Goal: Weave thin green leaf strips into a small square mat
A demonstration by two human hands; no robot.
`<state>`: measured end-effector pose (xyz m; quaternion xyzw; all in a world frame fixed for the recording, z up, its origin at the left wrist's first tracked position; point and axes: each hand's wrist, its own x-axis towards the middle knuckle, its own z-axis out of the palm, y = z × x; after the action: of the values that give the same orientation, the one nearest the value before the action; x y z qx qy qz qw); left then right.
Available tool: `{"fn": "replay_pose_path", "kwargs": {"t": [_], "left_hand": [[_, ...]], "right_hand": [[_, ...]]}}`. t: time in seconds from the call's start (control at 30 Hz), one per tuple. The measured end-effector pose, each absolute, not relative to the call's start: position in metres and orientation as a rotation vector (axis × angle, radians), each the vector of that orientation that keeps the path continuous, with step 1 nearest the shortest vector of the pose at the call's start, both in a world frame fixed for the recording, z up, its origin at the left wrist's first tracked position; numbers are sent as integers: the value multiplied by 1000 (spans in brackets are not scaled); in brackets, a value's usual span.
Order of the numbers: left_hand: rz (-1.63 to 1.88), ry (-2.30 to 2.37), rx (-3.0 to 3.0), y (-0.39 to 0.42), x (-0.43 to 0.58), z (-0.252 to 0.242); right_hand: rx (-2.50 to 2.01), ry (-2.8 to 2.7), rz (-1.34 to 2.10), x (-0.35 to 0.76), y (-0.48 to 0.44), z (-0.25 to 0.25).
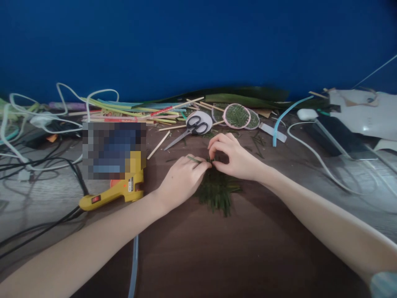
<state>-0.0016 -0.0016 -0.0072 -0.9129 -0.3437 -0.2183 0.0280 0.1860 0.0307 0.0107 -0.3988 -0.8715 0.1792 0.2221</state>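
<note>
Both of my hands meet over a bundle of narrow green leaf strips [217, 192], which look interlaced and fan out toward me on the dark brown table. My left hand [184, 180] is closed, with its thumb and fingers pinched at the far edge of the strips. A single green strip [194, 159] pokes out across its fingers. From the other side my right hand [237, 157] curls in, its thumb and fingertips pinching the strips close to my left thumb. The exact crossing point is partly hidden under the fingers.
Black-handled scissors [196, 125] lie beyond my hands, beside round leaf-filled discs [237, 116] with pink rims. A yellow glue gun [111, 196] with a red switch sits at left among cables. Thin sticks [158, 145] and coloured strips line the back. A phone [347, 136] lies right.
</note>
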Motion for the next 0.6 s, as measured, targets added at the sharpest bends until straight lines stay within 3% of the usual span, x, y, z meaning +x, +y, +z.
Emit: {"fn": "replay_pose_path", "kwargs": {"t": [0.47, 0.6], "left_hand": [[-733, -1206, -2815, -1, 1, -7], [-730, -1223, -2828, -1, 1, -9]], "right_hand": [[-1055, -2208, 843, 190, 30, 17], [-1030, -2211, 779, 190, 29, 15]]}}
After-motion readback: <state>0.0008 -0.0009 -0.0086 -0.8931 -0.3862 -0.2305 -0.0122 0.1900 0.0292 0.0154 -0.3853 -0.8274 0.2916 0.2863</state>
